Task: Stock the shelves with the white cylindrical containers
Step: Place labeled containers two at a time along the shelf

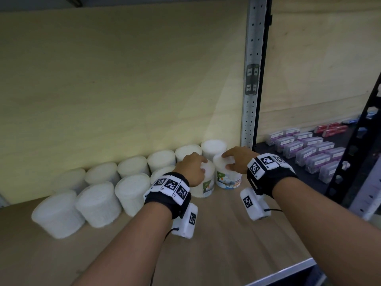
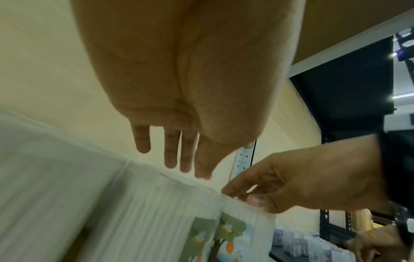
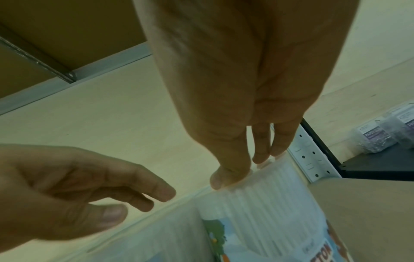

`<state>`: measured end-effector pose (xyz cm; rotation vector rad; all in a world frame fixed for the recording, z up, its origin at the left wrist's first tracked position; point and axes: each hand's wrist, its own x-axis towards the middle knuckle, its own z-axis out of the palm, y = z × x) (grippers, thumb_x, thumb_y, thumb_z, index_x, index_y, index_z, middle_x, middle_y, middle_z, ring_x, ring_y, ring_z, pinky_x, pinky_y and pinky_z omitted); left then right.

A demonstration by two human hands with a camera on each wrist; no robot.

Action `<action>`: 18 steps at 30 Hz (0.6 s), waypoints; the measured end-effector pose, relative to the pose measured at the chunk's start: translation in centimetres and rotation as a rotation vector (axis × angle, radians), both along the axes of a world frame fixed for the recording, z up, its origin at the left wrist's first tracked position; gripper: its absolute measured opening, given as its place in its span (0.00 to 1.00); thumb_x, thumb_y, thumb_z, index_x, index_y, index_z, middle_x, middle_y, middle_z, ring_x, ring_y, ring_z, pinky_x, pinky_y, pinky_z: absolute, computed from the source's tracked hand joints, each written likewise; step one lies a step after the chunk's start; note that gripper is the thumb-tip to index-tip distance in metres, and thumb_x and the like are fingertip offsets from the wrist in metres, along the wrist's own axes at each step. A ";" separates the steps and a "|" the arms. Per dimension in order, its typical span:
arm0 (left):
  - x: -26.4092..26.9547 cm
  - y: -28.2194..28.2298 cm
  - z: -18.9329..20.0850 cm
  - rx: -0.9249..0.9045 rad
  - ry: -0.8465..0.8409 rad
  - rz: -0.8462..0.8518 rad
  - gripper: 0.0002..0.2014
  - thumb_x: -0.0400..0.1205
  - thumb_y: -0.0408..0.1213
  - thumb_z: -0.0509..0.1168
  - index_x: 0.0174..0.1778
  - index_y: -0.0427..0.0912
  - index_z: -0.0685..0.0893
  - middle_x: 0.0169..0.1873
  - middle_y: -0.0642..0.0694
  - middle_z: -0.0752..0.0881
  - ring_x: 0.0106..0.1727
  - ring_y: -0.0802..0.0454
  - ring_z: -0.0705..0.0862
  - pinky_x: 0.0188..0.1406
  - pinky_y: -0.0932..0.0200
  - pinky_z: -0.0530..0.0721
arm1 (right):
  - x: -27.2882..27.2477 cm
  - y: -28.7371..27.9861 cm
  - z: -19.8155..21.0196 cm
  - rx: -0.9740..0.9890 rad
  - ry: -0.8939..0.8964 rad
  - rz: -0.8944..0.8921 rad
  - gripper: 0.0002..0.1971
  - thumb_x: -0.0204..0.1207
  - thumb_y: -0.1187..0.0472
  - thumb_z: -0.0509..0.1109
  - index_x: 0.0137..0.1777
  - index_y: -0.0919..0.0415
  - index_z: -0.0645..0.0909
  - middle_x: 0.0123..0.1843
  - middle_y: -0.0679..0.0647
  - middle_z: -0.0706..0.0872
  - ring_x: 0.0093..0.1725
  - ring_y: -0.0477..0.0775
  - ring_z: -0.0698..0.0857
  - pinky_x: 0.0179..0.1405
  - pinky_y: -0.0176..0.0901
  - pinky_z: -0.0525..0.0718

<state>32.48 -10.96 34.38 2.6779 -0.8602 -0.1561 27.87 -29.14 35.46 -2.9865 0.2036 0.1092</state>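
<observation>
On the right wrist view, paper-clip boxes (image 3: 378,136) legible.

Two rows of containers (image 1: 132,169) run along the back of the shelf (image 1: 216,240), one row before the other. At their right end stand two more side by side, a hand on each. Right of the post (image 1: 250,79), boxes (image 1: 309,150) lie in rows.
</observation>
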 end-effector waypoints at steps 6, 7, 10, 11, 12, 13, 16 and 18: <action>-1.0 -0.5 -1.0 -0.049 -0.174 0.189 0.24 0.82 0.53 0.59 0.66 0.40 0.77 0.65 0.41 0.74 0.69 0.42 0.71 0.64 0.45 0.74 | 0.2 0.1 0.0 -0.002 0.014 -0.001 0.26 0.81 0.50 0.66 0.78 0.50 0.69 0.80 0.50 0.70 0.77 0.55 0.72 0.77 0.52 0.71; -1.1 -0.6 -1.3 -0.018 -0.169 0.193 0.25 0.81 0.55 0.59 0.66 0.40 0.76 0.65 0.41 0.74 0.69 0.42 0.71 0.64 0.45 0.74 | 0.2 0.1 0.0 -0.005 0.015 -0.003 0.26 0.81 0.50 0.66 0.78 0.50 0.69 0.80 0.50 0.70 0.77 0.55 0.72 0.77 0.52 0.71; -1.0 -0.7 -1.7 0.010 -0.164 0.193 0.25 0.81 0.55 0.60 0.67 0.41 0.76 0.65 0.42 0.74 0.69 0.42 0.70 0.64 0.47 0.71 | 0.2 0.1 0.0 -0.008 0.010 0.002 0.26 0.81 0.50 0.66 0.78 0.51 0.69 0.80 0.50 0.70 0.77 0.55 0.72 0.77 0.52 0.71; -1.0 -0.7 -1.7 0.004 -0.163 0.190 0.25 0.81 0.55 0.60 0.67 0.41 0.76 0.65 0.42 0.74 0.69 0.42 0.70 0.65 0.47 0.71 | 0.2 0.1 0.0 -0.006 0.010 0.005 0.26 0.81 0.50 0.66 0.78 0.51 0.69 0.80 0.50 0.70 0.78 0.55 0.71 0.77 0.52 0.71; -1.0 -0.6 -1.7 -0.001 -0.161 0.183 0.25 0.81 0.55 0.60 0.67 0.41 0.76 0.65 0.42 0.74 0.69 0.42 0.70 0.65 0.47 0.71 | 0.2 0.0 0.0 -0.004 0.013 0.009 0.26 0.81 0.49 0.66 0.78 0.51 0.69 0.80 0.50 0.70 0.78 0.54 0.71 0.77 0.52 0.71; -0.9 -0.5 -1.6 -0.006 -0.151 0.174 0.24 0.81 0.54 0.61 0.68 0.42 0.76 0.66 0.42 0.74 0.70 0.42 0.70 0.65 0.47 0.72 | 0.3 -0.1 0.0 -0.003 0.018 0.012 0.26 0.80 0.48 0.66 0.78 0.51 0.69 0.80 0.50 0.70 0.78 0.54 0.71 0.78 0.51 0.70; -0.6 -0.1 -1.1 0.015 -0.067 0.116 0.24 0.82 0.50 0.61 0.73 0.45 0.73 0.70 0.43 0.72 0.73 0.42 0.68 0.70 0.46 0.71 | 0.3 -0.2 0.0 -0.002 0.026 0.014 0.27 0.80 0.47 0.66 0.78 0.50 0.70 0.79 0.50 0.70 0.77 0.55 0.72 0.78 0.52 0.70; -0.2 0.2 -0.7 0.035 0.006 0.053 0.23 0.83 0.43 0.62 0.76 0.46 0.72 0.75 0.44 0.70 0.76 0.43 0.68 0.74 0.45 0.70 | 0.3 -0.2 -0.1 -0.007 0.018 0.012 0.27 0.79 0.47 0.66 0.77 0.50 0.70 0.79 0.50 0.71 0.77 0.55 0.73 0.78 0.52 0.70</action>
